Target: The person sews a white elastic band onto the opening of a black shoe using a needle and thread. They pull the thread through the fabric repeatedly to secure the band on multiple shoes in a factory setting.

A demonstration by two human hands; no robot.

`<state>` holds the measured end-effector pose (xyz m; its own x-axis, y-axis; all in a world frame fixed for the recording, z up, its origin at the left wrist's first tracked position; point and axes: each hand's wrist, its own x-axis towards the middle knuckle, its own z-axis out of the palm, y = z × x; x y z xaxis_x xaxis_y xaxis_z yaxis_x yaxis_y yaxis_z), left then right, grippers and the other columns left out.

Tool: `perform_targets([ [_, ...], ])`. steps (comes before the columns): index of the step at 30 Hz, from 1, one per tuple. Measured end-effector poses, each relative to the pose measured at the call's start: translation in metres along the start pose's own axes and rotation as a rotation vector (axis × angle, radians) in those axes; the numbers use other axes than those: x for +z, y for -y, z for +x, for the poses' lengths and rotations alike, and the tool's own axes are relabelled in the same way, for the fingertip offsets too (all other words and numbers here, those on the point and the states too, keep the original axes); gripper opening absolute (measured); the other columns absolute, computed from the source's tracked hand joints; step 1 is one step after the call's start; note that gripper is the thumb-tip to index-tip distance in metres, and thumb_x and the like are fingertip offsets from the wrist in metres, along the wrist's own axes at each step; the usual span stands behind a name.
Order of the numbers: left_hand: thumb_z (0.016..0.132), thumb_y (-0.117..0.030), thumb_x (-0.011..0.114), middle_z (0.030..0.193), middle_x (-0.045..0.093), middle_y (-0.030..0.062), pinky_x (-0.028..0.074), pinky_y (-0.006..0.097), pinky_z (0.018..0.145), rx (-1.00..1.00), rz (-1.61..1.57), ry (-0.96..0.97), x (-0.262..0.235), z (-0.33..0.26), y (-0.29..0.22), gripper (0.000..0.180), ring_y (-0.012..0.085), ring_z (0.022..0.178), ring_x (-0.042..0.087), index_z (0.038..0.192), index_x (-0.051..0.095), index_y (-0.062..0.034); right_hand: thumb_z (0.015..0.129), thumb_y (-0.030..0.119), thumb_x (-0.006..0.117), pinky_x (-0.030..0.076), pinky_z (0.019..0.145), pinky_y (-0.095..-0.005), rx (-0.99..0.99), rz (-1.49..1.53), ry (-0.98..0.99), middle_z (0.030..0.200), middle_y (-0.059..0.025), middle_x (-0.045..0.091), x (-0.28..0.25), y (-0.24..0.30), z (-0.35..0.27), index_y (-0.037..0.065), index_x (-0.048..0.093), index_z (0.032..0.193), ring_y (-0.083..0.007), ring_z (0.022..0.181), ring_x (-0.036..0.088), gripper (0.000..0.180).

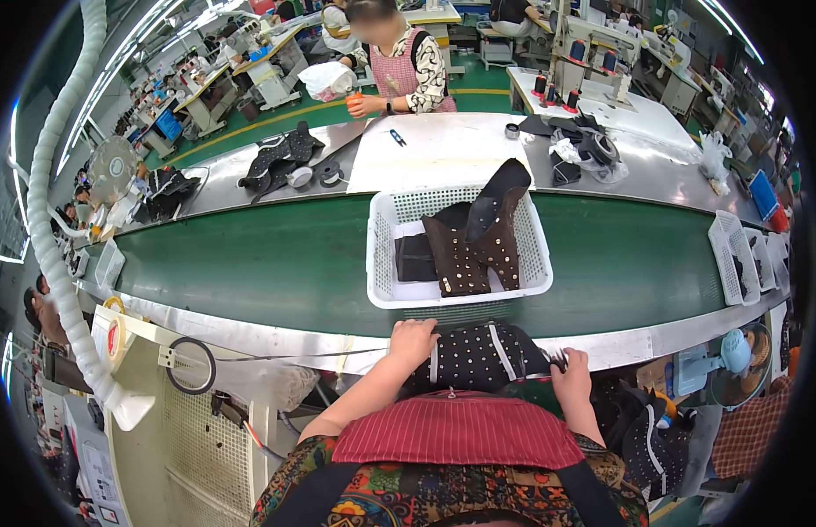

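A black studded upper piece with white strips along its seams lies across my lap, at the near edge of the work surface. My left hand is on its upper left edge, fingers bent over the material. At the right end of the piece, my right hand is closed around a small dark tool that looks like scissors; its far part is hidden against the black material. Beyond my hands, a white plastic basket holds dark brown studded boot uppers and a flat black piece.
The basket stands on a green conveyor belt with metal edges. Across it, a person holds something orange. Black studded pieces and tape rolls lie on the far bench. A white hose hangs left; a blue fan stands right.
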<state>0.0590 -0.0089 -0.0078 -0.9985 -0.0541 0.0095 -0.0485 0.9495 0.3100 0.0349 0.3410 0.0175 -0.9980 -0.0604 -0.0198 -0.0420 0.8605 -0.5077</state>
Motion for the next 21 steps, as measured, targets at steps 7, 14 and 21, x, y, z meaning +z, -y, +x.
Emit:
perform_targets([
  [7, 0.086, -0.024, 0.058, 0.092, 0.067, 0.0109, 0.048, 0.041, 0.077, 0.026, -0.231, -0.277, -0.041, -0.009, 0.005, 0.024, 0.0281, 0.087, 0.063, 0.101, 0.064, -0.0065, 0.078, 0.012, 0.064, 0.049, 0.075, -0.0398, -0.230, 0.116, -0.046, 0.102, -0.0147, 0.056, -0.009, 0.038, 0.027, 0.005, 0.055, 0.107, -0.0330, 0.088, 0.060, 0.031],
  [14, 0.079, 0.000, 0.060, 0.098, 0.065, 0.0120, 0.049, 0.031, 0.068, 0.297, -0.525, -0.699, -0.263, -0.036, -0.033, 0.024, 0.0210, 0.080, 0.064, 0.103, 0.063, -0.0019, 0.079, 0.013, 0.063, 0.048, 0.071, -0.0409, -0.326, 0.127, 0.088, 0.090, -0.0157, 0.060, -0.009, 0.083, 0.034, 0.004, 0.058, 0.101, -0.0344, 0.082, 0.059, 0.024],
  [21, 0.088, -0.053, 0.047, 0.113, 0.055, 0.0289, 0.044, 0.033, 0.065, 0.894, 0.077, -0.986, -0.415, -0.097, -0.051, 0.073, 0.0335, 0.094, 0.060, 0.115, 0.049, 0.0153, 0.081, 0.009, 0.063, 0.049, 0.072, -0.0351, -0.318, 0.369, 0.152, 0.094, -0.0155, 0.062, -0.020, 0.105, 0.042, 0.001, 0.060, 0.100, -0.0298, 0.083, 0.062, 0.021],
])
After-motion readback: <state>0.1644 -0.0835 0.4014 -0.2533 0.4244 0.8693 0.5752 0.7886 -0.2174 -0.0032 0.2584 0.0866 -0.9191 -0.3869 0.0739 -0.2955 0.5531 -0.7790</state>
